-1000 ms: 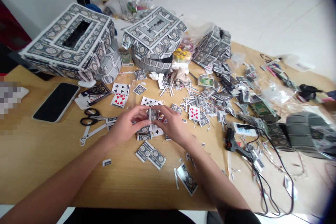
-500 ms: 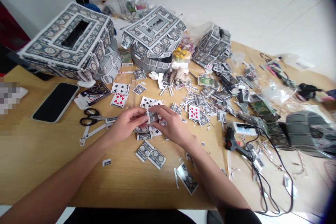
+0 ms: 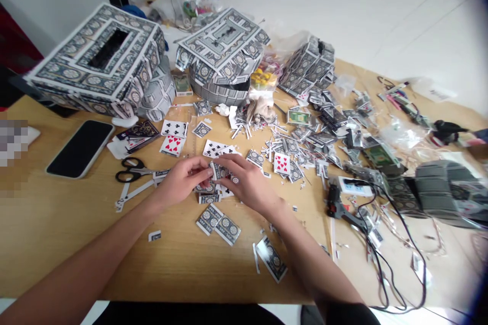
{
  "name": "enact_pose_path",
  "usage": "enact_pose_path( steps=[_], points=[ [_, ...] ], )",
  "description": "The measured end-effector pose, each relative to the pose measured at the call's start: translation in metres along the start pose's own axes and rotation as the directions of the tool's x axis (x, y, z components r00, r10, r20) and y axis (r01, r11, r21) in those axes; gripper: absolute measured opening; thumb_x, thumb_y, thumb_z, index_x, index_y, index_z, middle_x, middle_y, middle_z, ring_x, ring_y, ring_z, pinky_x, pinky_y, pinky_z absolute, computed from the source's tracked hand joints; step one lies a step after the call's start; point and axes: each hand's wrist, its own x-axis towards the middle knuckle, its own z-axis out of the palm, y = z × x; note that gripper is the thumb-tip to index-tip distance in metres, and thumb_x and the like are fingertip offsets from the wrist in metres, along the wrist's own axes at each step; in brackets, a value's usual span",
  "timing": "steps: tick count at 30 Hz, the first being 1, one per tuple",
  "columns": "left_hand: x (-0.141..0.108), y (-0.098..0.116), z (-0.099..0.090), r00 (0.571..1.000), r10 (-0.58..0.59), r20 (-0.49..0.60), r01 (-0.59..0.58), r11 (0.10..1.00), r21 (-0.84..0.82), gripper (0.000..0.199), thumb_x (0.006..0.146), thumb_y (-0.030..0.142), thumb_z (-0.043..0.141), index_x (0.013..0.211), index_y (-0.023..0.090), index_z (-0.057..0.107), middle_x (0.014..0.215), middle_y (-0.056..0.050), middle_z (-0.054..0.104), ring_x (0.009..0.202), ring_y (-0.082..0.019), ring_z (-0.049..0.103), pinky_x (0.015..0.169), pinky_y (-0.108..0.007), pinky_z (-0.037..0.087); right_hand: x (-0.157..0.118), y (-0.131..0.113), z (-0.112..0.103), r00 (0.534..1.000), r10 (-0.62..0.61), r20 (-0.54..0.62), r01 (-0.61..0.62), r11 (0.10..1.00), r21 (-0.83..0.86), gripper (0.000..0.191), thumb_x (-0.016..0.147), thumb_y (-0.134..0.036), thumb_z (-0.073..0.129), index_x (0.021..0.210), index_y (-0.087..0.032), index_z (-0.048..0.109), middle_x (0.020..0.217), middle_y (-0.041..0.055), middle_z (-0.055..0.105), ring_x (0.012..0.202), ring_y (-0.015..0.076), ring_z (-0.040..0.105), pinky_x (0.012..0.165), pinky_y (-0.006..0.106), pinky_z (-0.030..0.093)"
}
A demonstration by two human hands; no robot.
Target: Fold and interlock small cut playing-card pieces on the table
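Over a table [image 3: 114,264], the left hand [image 3: 177,181] and right hand [image 3: 250,183] hold a small card [image 3: 218,170] in a narrow pinch, near loose cards [image 3: 227,229]. Folding or shaping seems underway (scissors [image 3: 129,170] lie aside); the next move probably calls for steady, even pressure.

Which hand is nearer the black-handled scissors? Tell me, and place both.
Left. The left hand is just right of the black-handled scissors, near the blade end; the right hand is farther right, beyond the patterned card piece between the two hands.
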Motion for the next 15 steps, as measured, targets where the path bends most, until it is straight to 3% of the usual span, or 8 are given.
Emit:
enact_pose_path(
  steps=[7, 11, 15],
  points=[
    [-0.003, 0.003, 0.004, 0.998, -0.036, -0.056, 0.038, 0.999, 0.025, 0.031, 0.091, 0.045, 0.075, 0.080, 0.020, 0.059, 0.063, 0.004, 0.063, 0.056, -0.012, 0.062, 0.053, -0.022, 0.051, -0.002, -0.005, 0.003, 1.000, 0.003, 0.026, -0.002, 1.000, -0.021, 0.042, 0.106, -0.031, 0.071, 0.148, -0.023, 0.067, 0.143, 0.0128, 0.071, 0.124, 0.0277, 0.075, 0.108, 0.045, 0.064],
    [-0.006, 0.003, 0.007, 0.992, -0.099, -0.071, 0.103, 0.993, 0.053, 0.033, 0.093, 0.045, 0.072, 0.078, 0.022, 0.052, 0.057, 0.007, 0.056, 0.042, -0.010, 0.052, 0.038, -0.020, 0.038, -0.002, -0.010, 0.001, 0.999, 0.009, 0.046, -0.007, 0.998, -0.057, 0.042, 0.106, -0.029, 0.072, 0.147, -0.022, 0.067, 0.145, 0.0139, 0.070, 0.124, 0.0288, 0.075, 0.106, 0.046, 0.065],
    [-0.007, 0.004, 0.007, 0.999, -0.022, -0.024, 0.024, 0.995, 0.101, 0.039, 0.102, 0.048, 0.063, 0.076, 0.021, 0.053, 0.061, 0.005, 0.059, 0.043, -0.008, 0.052, 0.040, -0.019, 0.037, -0.001, -0.010, -0.001, 1.000, 0.020, 0.012, -0.019, 0.997, -0.071, 0.042, 0.106, -0.033, 0.072, 0.146, -0.022, 0.068, 0.140, 0.0138, 0.071, 0.124, 0.0288, 0.074, 0.108, 0.045, 0.063]
  ],
)
